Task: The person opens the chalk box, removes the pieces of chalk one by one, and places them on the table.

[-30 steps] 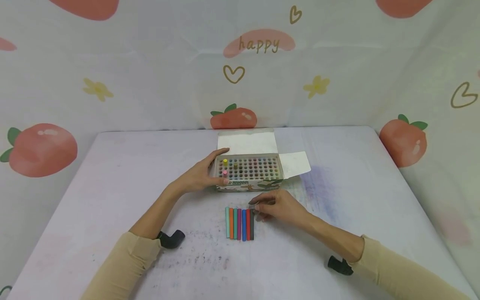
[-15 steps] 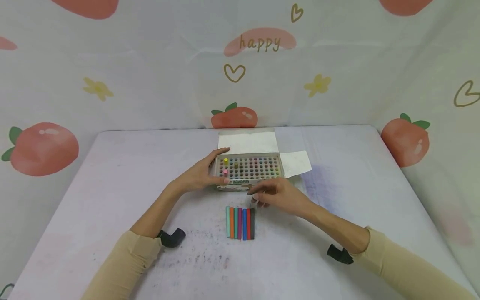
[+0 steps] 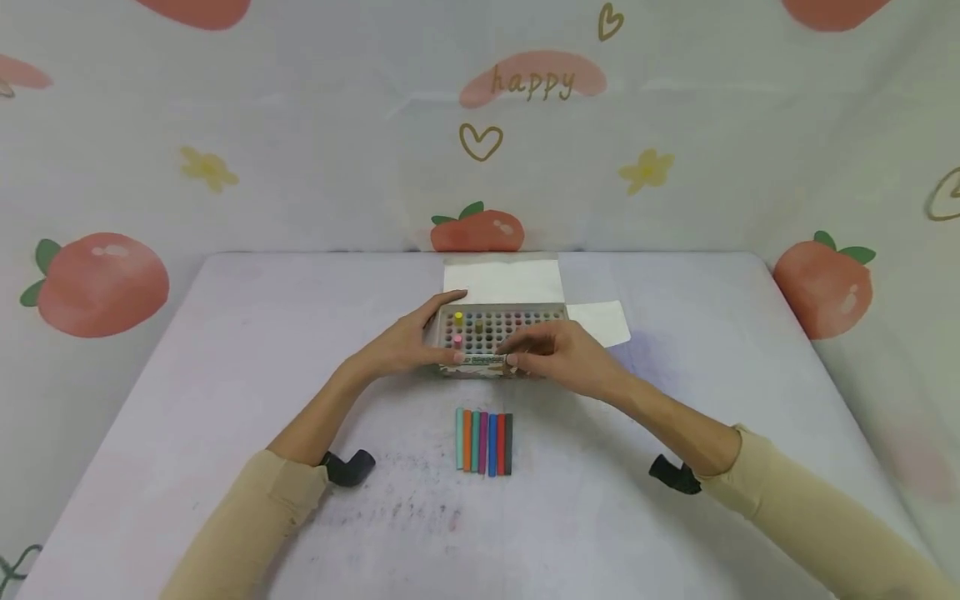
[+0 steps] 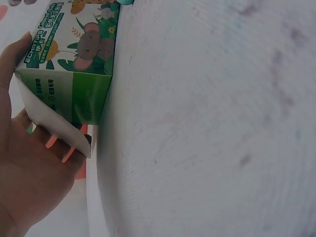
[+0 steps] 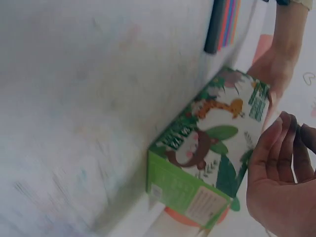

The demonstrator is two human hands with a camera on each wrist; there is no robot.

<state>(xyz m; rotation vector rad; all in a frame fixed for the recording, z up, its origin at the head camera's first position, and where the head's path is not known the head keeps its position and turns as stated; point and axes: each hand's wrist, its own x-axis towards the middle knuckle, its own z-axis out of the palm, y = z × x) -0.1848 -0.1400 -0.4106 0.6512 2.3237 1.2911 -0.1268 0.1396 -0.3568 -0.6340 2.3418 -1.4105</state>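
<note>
An opened chalk box (image 3: 474, 367) with animal pictures stands on the table, its rows of chalk ends facing up. Yellow, pink and olive sticks poke up above the others. My left hand (image 3: 405, 342) grips the box's left end, thumb on the front side and fingers at the back; in the left wrist view a loose end flap (image 4: 54, 121) lies against the palm. My right hand (image 3: 566, 354) hovers over the front edge of the box, fingers bent and thumb apart from them, with nothing seen between them. It hides part of the rows. Its fingertips look dark-smudged.
Several chalk sticks (image 3: 483, 442), from pale teal to black, lie side by side in front of the box. The white lid (image 3: 502, 279) is folded back, and a side flap (image 3: 603, 323) sticks out right. Smudges mark the table (image 3: 405, 533).
My right hand has moved from beside the black chalk stick up and away to above the box's front edge. The left hand stays on the box. The view has shifted slightly.
</note>
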